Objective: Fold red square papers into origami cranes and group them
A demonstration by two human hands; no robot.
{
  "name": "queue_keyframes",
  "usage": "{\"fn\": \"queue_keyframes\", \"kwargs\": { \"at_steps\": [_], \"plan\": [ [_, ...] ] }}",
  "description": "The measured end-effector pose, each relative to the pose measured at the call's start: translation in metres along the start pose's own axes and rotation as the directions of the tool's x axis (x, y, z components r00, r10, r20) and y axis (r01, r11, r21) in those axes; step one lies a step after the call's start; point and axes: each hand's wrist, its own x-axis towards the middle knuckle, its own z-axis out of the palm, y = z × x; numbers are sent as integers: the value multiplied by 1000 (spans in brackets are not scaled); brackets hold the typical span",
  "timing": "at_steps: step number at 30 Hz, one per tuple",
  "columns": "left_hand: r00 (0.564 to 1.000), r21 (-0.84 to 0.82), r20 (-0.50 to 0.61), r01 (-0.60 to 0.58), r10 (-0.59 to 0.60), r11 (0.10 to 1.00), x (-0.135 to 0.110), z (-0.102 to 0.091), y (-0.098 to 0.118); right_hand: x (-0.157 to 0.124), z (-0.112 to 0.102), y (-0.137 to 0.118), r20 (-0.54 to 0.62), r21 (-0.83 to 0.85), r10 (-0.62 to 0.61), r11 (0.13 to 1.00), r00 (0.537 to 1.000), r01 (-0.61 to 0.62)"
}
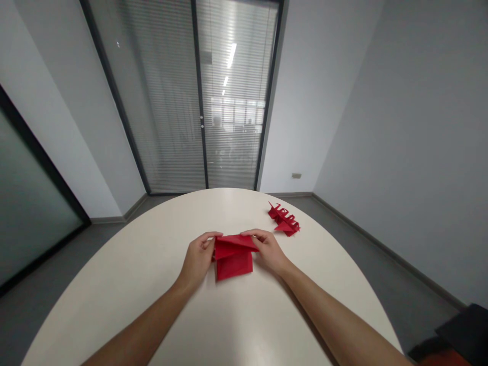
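Observation:
A folded sheet of red paper [235, 265] is between my hands over the middle of the table. Its upper part is a folded band, raised and slightly tilted, and a rectangular flap hangs below toward me. My left hand [199, 256] pinches the band's left end, thumb and fingers closed on it. At the right end, my right hand [269, 249] grips the same band, its index finger lying along the top edge. Parts of the paper's ends are hidden by my fingers. Beyond my right hand lies a red folded-paper piece [284, 219] with several pointed tips.
The round cream table [152, 244] curves away on both sides. A glass partition with blinds [171, 101] stands behind it. On the right is a plain wall [412, 152]. A dark object [463, 330], partly cut off, is at the lower right corner.

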Motion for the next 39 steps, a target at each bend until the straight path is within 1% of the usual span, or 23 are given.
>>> {"fn": "queue_keyframes", "kwargs": {
  "at_steps": [2,4,7,10,14,17,20,26,29,31,33,35,37,39],
  "plan": [
    [1000,54,-15,-14,15,998,1,-2,0,0,-1,0,1,20,45,999,999,-45],
    [1000,76,-22,9,-7,997,1,-3,-1,0,-2,0,7,23,73,997,997,-73],
    [999,82,-16,34,-32,996,0,-2,-1,-1,-1,-2,9,-47,49,998,999,-49],
    [999,131,-3,-33,34,991,-1,1,1,-3,0,-1,18,-67,46,997,999,-45],
    [998,145,-5,-62,64,987,-1,4,3,-4,3,-2,31,30,49,998,998,-50],
    [996,129,-28,-77,81,989,0,4,2,-6,5,-6,89,118,88,988,992,-98],
    [994,115,-55,-85,92,990,3,3,-1,-7,7,-9,122,121,131,982,984,-146],
    [997,118,-69,-28,37,993,6,-1,-12,-4,6,-5,62,35,109,993,992,-112],
    [995,130,-93,-29,41,991,7,-3,-16,-2,4,1,31,26,123,992,992,-124],
    [995,133,-88,-27,39,991,8,-3,-19,-1,1,5,9,24,116,993,993,-116],
    [998,166,-58,-15,25,986,7,-4,-21,0,-1,8,-18,0,87,996,996,-87],
    [999,255,-33,-15,24,967,5,-4,-23,1,-4,10,-45,-61,48,997,998,-51],
    [996,382,-15,-78,91,921,2,-3,-22,2,-5,11,-51,-136,18,990,999,-25],
    [973,483,43,-218,226,848,-2,-2,-19,2,-5,11,-20,-207,4,978,1000,-8]
  ]
}}
